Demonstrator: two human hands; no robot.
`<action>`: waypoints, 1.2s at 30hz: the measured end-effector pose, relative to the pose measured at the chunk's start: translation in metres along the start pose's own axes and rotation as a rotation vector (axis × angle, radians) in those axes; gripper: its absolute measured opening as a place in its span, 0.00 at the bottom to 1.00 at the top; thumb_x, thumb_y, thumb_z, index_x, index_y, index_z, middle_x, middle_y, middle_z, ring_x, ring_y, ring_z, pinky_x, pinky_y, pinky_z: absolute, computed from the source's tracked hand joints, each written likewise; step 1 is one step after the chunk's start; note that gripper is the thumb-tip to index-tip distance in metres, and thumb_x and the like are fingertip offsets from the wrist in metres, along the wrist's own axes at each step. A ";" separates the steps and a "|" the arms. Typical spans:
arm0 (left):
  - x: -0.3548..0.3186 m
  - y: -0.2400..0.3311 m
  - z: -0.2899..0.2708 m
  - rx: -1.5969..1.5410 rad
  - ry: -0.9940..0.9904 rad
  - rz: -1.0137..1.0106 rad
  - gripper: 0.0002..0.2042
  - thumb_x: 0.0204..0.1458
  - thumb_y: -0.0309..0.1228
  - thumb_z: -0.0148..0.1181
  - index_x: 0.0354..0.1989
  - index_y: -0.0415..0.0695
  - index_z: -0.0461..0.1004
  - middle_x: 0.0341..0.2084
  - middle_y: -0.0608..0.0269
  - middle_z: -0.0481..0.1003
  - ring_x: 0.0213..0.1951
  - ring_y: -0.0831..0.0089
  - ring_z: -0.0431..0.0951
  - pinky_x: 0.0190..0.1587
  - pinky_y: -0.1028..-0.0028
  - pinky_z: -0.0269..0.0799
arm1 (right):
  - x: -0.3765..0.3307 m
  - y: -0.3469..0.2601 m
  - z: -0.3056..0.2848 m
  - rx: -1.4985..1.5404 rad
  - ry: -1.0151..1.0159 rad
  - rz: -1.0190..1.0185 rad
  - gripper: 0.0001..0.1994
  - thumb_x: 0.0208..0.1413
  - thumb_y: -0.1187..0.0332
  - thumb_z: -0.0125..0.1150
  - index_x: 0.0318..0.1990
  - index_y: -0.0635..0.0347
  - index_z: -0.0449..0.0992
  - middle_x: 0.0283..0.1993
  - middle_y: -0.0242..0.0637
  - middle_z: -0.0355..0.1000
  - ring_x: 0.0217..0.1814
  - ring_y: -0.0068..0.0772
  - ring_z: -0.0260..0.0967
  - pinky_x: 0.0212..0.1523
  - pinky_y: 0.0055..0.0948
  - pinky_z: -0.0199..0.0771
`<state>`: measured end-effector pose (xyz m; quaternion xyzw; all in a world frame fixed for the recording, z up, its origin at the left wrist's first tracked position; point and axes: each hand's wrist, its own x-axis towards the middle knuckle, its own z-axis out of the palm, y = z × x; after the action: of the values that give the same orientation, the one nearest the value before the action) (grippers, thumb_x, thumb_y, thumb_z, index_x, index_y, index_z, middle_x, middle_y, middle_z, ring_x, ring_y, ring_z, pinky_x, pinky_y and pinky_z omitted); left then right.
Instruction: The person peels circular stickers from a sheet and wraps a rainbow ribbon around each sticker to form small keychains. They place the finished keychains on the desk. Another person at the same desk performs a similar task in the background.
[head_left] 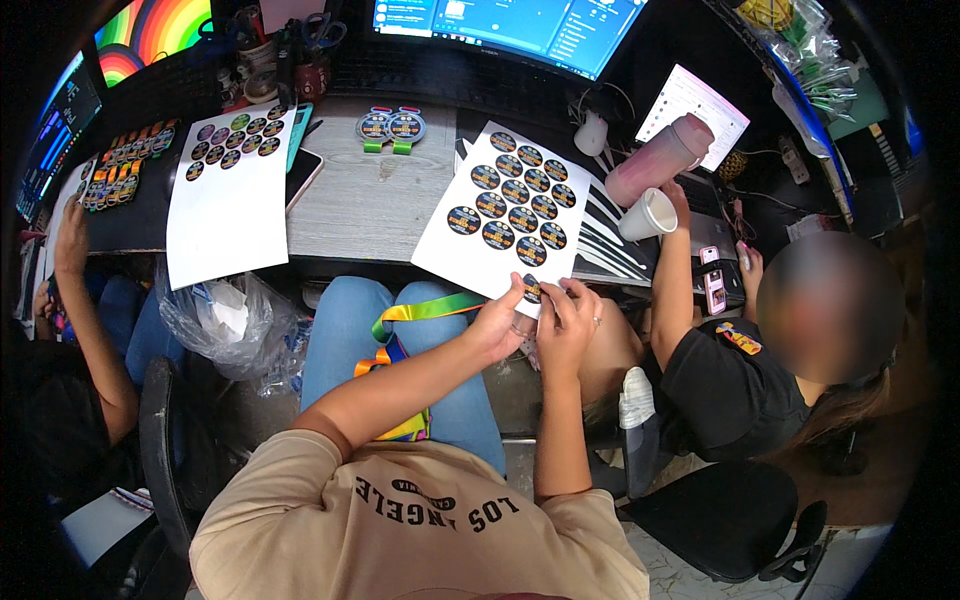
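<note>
Just past the near edge of the desk, my left hand (500, 322) grips a medal (532, 289) with a round, dark printed face. My right hand (567, 325) has its fingertips pinched at the medal's right edge. A green, yellow and orange ribbon (440, 306) runs from behind my left hand down over my lap. Directly beyond my hands lies a white sheet of round dark stickers (455, 258), overhanging the desk edge. Farther back, two silver medals (390, 128) with green ribbon ends lie side by side.
Another sticker sheet (228, 225) hangs over the desk edge at left, near a stack of ribboned medals (115, 185). A co-worker's hand at right is by a white cup (648, 216) and a pink bottle (660, 160). A plastic bag (225, 320) hangs at left; a monitor (510, 30) stands behind.
</note>
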<state>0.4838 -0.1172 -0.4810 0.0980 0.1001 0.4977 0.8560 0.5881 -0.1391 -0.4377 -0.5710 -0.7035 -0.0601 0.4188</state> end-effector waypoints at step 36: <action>-0.096 0.045 0.032 0.003 0.672 -0.286 0.19 0.60 0.54 0.48 0.43 0.50 0.66 0.48 0.53 0.73 0.52 0.61 0.72 0.53 0.54 0.68 | 0.018 -0.042 -0.062 0.804 0.335 0.036 0.18 0.50 0.88 0.57 0.47 0.64 0.64 0.42 0.47 0.71 0.44 0.34 0.72 0.47 0.29 0.74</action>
<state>0.4088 -0.1815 -0.4312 -0.0848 0.3892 0.3774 0.8360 0.5844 -0.1742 -0.3697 -0.3570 -0.5834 0.1338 0.7172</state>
